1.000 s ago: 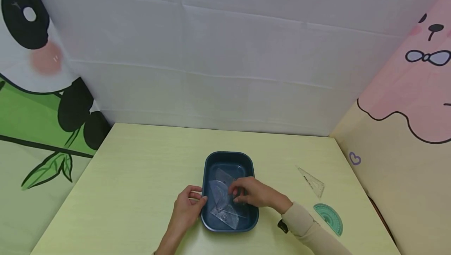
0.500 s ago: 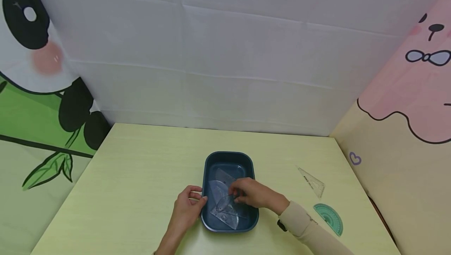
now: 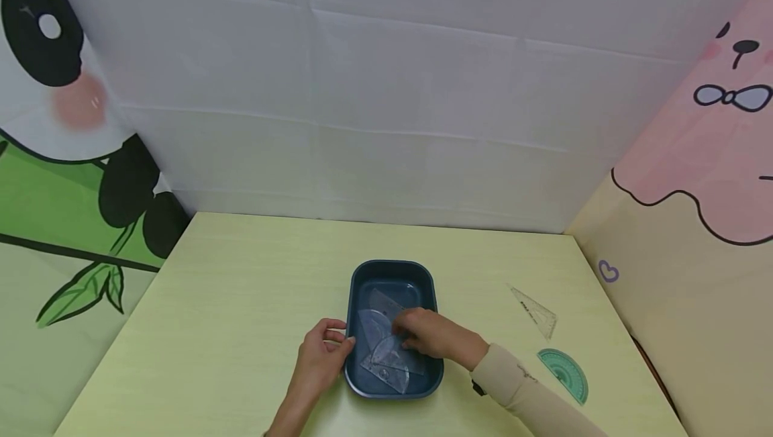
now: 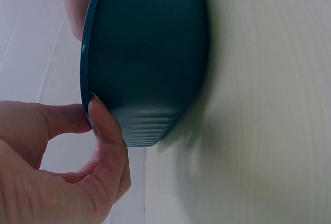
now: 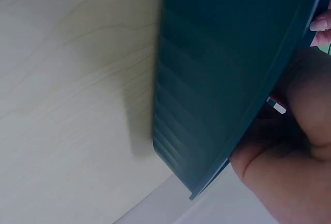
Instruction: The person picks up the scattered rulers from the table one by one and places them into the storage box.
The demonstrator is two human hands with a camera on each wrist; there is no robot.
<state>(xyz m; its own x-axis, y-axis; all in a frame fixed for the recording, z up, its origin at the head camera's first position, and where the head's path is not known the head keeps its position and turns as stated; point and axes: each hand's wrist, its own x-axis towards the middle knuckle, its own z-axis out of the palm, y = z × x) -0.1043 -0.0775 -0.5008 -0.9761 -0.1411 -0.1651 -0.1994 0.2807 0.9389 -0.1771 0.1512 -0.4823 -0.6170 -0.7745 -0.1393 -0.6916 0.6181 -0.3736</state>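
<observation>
A dark blue rectangular tray (image 3: pixel 392 265) stands on the table in the head view. My left hand (image 3: pixel 323 355) pinches its left rim between thumb and fingers; the left wrist view shows this grip on the rim (image 4: pixel 84 69) closely. Inside lie thin transparent drawing tools, among them a clear protractor (image 3: pixel 370 325) and a clear set square (image 3: pixel 386 378), overlapping each other. My right hand (image 3: pixel 437 335) reaches over the right rim, its curled fingers pinching the edge of another clear protractor (image 3: pixel 386 351) low in the tray. In the right wrist view the tray wall (image 5: pixel 217 79) partly hides those fingers.
To the right of the tray a clear set square (image 3: pixel 537 314) and a green protractor (image 3: pixel 564 374) lie on the pale wooden table (image 3: pixel 260 276). A white cloth wall (image 3: pixel 362 88) closes off the back, with cartoon-printed panels on both sides.
The clear protractor under my right hand has come into view, lying over the set square in the tray. My right forearm has shifted slightly left; the left hand stays on the rim.
</observation>
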